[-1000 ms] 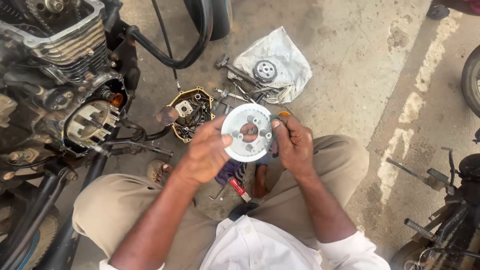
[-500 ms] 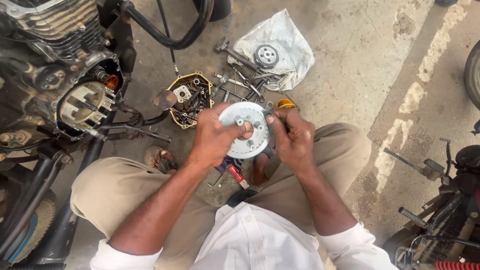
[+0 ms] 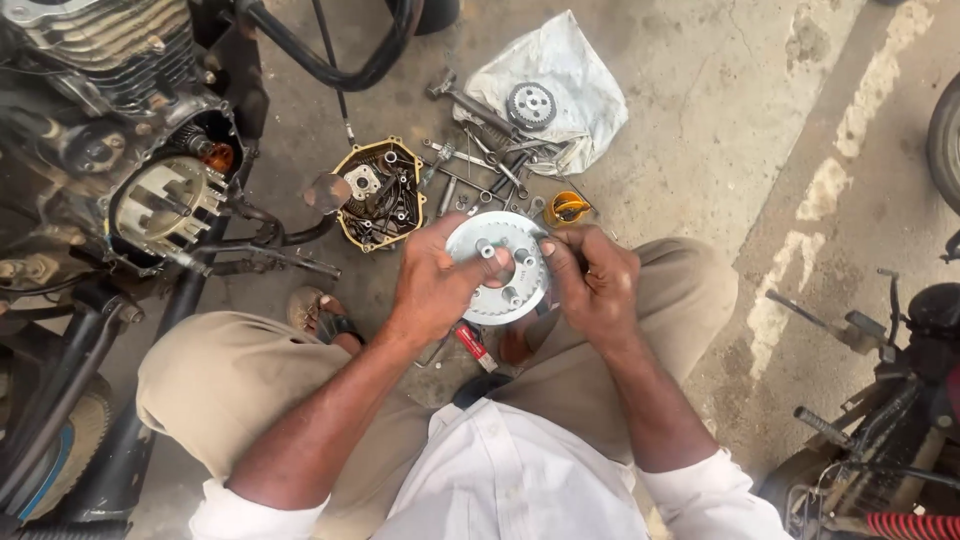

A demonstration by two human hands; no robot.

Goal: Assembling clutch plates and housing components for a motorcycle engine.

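Left hand (image 3: 437, 285) wraps the clutch plate (image 3: 497, 266) from the left, thumb over its face; right hand (image 3: 590, 282) pinches the right rim, maybe with a small tool, hard to tell. Plate's held above the knees, over the concrete. Just beyond it sit an engine cover (image 3: 380, 194), loose bolts (image 3: 470, 170) and a rag (image 3: 560, 85) with a sprocket (image 3: 531, 105). Engine (image 3: 150, 190) at left.

White shirt (image 3: 505, 480) with sleeves rolled above the elbows, khaki trousers (image 3: 240, 385), dark strapped sandal (image 3: 322, 318) on one foot, forearms bare
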